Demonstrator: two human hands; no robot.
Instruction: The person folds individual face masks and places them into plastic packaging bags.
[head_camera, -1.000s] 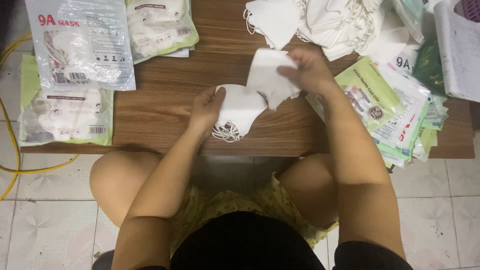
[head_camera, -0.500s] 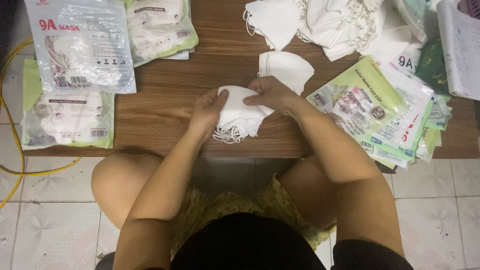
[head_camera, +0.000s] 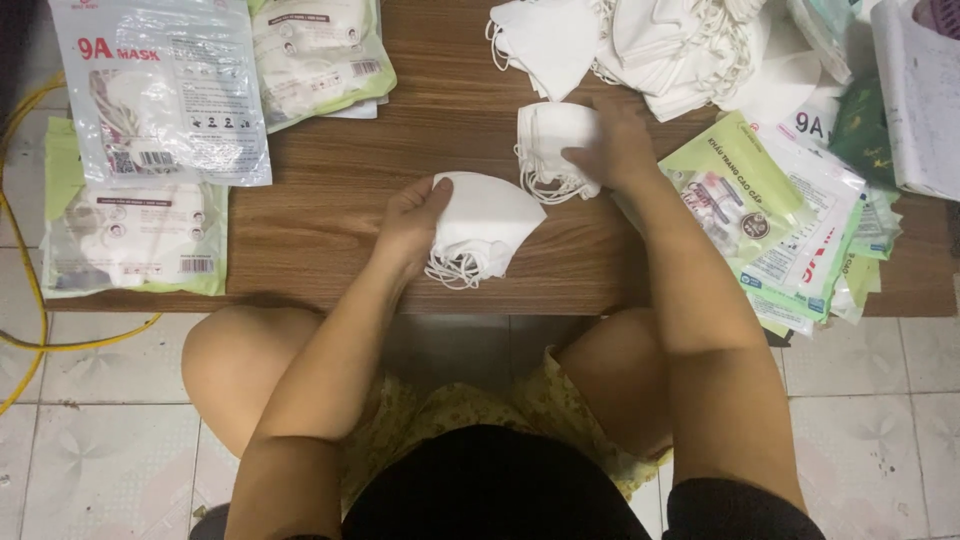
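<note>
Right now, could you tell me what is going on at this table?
A seated person is handling white face masks over a wooden table. The left hand holds a small stack of folded masks near the table's front edge. The right hand rests on another mask further back. A loose mask pile lies behind, sealed mask packs to the left and flat empty packets to the right.

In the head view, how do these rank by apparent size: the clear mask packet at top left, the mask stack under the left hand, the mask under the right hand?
1. clear mask packet
2. mask stack
3. mask, partly hidden by the right hand
</note>
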